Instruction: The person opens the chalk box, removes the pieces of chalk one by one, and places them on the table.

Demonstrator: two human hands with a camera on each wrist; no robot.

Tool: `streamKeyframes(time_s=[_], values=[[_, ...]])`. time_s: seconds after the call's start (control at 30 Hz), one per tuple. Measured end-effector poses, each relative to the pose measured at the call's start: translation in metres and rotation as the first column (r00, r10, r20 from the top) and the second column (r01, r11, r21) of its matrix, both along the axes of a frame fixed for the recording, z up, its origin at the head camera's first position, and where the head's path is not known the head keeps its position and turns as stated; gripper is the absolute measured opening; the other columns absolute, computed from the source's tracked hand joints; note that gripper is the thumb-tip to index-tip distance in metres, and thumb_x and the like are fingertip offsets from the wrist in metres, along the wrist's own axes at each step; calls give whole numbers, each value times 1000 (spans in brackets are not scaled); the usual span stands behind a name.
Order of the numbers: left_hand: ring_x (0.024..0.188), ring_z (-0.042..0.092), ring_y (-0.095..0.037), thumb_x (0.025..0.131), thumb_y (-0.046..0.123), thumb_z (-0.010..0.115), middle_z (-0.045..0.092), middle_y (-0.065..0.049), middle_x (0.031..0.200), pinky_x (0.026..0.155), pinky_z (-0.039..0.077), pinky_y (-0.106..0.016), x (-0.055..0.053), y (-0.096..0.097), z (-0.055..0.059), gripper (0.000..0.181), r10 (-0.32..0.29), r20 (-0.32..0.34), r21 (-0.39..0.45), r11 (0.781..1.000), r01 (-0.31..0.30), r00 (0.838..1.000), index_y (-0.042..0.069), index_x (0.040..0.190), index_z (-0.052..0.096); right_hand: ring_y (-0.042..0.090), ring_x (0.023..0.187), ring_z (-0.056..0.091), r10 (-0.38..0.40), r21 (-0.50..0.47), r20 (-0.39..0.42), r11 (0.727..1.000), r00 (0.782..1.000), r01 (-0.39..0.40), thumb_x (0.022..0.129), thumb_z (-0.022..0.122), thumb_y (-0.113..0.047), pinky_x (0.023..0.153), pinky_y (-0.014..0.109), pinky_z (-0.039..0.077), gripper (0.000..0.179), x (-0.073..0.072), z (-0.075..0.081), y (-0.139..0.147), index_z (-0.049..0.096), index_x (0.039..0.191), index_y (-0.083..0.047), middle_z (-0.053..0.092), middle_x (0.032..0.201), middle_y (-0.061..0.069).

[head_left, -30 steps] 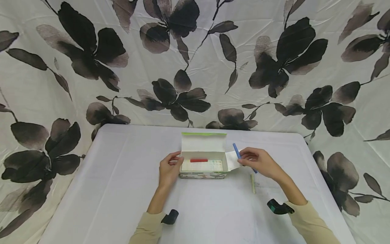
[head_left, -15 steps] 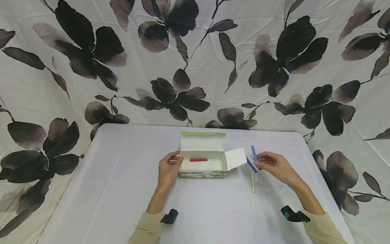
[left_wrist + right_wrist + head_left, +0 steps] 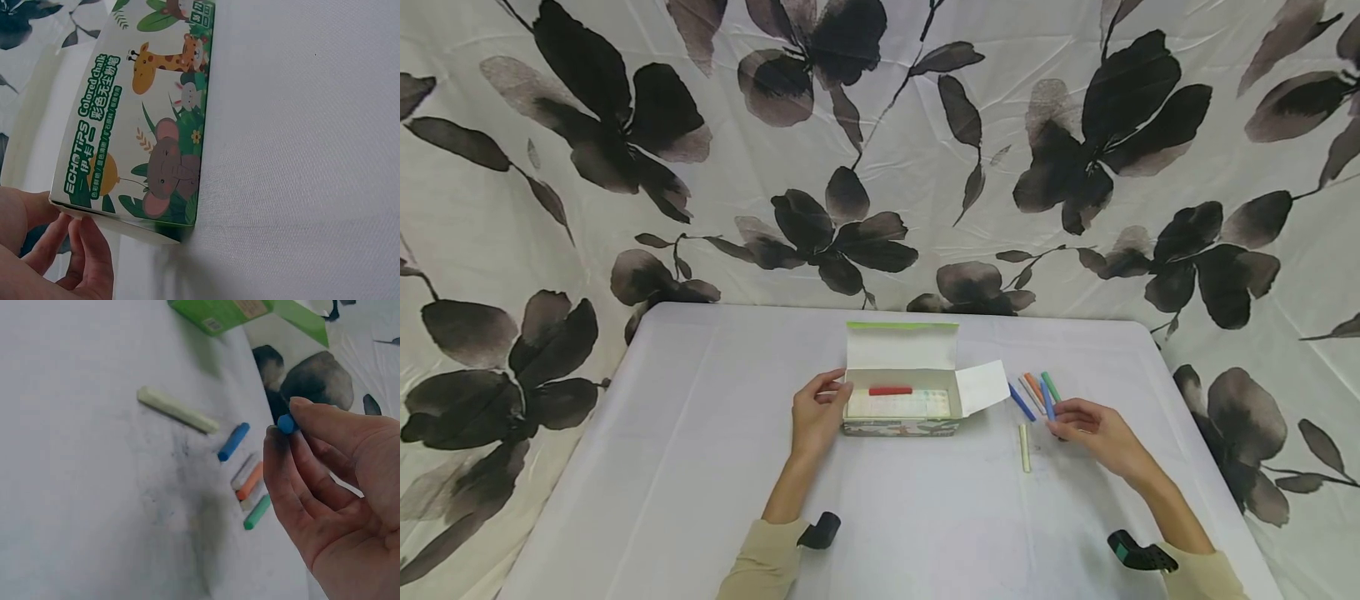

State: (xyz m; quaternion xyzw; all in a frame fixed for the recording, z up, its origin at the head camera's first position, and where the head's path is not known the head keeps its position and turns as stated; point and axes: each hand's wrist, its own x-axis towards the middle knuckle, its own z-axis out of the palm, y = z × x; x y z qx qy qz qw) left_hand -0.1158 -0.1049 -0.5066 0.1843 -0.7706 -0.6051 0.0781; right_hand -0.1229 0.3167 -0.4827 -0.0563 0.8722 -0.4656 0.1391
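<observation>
My right hand (image 3: 1093,431) pinches a blue chalk stick (image 3: 287,424) between thumb and fingertips, above the right part of the table. Below and beside it lie a darker blue chalk (image 3: 1022,402), an orange chalk (image 3: 250,481), a green chalk (image 3: 257,512) and whitish sticks. A pale yellow chalk (image 3: 1025,448) lies nearer the front. At the left end of the open chalk box (image 3: 901,428), my left hand (image 3: 818,414) grips the edge with thumb and fingers. Inside the box, a red chalk (image 3: 891,390) lies on top of a pale layer.
The box's lid (image 3: 902,347) stands up at the back, and its side flap (image 3: 983,388) sticks out to the right. Faint chalk smudges mark the white tablecloth (image 3: 715,467). A floral cloth (image 3: 880,150) hangs behind the table.
My right hand has moved right and toward me with the blue chalk, away from the box flap, uncovering the chalk sticks on the table. My left hand has stayed at the box.
</observation>
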Motion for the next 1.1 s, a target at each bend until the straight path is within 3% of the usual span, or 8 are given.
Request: streamKeyframes(time_s=[0.27,0.57,0.9,1.1], values=[[90,62,-21,95,15,73,69,-10,106,71,47,-21,0,0,1,27,8,4,-3,1000,-8,1000,8,121,74,15,95,68,-15,8,38,1000,999,15,97,73,-22,78,23,55,46,10,-22,6,60,127,10,70,107,14],[91,62,-23,95,14,72,68,-11,106,70,48,-21,0,0,2,27,5,15,7,1000,-6,1000,9,122,74,17,90,69,10,129,49,992,999,-16,97,74,-22,73,24,54,43,22,-33,5,63,123,9,72,100,8],[92,62,-23,95,14,73,68,-11,106,72,48,-21,0,-1,1,27,5,9,2,1000,-5,1000,8,122,74,12,76,61,31,226,-8,974,1000,-28,95,74,-20,66,25,50,35,22,-27,-4,66,116,8,68,88,3],[92,62,-22,95,14,73,68,-11,106,72,48,-21,0,-1,1,28,1,8,6,1000,-1,1000,8,122,74,15,77,60,53,252,-47,967,997,-40,97,72,-15,63,25,49,26,18,-19,-10,68,110,7,68,89,4]])
